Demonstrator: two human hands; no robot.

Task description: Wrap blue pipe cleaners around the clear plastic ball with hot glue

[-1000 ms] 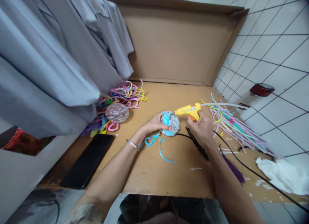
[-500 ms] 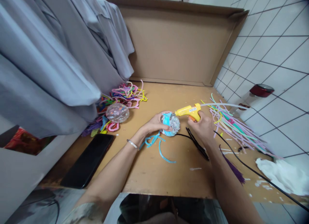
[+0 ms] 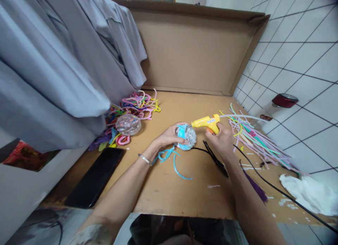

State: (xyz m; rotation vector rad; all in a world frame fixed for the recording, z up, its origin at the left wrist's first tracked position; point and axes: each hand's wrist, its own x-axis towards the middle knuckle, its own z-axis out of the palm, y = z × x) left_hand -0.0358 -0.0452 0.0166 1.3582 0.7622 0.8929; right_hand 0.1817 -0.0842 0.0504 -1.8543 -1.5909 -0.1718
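Observation:
My left hand point(image 3: 170, 135) is closed around a clear, bumpy ball point(image 3: 190, 136) partly wrapped in blue strands. In my right hand point(image 3: 222, 139) is a yellow hot glue gun point(image 3: 206, 122), gripped by its handle. The gun's nozzle points left and meets, or nearly meets, the top of the blue wrapping; exact contact is too small to tell. A translucent glue stick point(image 3: 243, 115) sticks out of the gun's back. Loose blue pipe cleaners point(image 3: 166, 153) trail below the ball, and a short blue piece point(image 3: 181, 174) lies on the table.
A second clear ball point(image 3: 128, 124) rests before a tangle of coloured pipe cleaners point(image 3: 139, 103). A black phone point(image 3: 95, 178) lies at left. Straight pipe cleaners point(image 3: 260, 139), a purple tassel point(image 3: 255, 187), white tissue point(image 3: 308, 194) and a black cord point(image 3: 274, 187) occupy the right.
Hardly anything differs. Both hands keep their hold on the ball and the glue gun, and the view has shifted very slightly.

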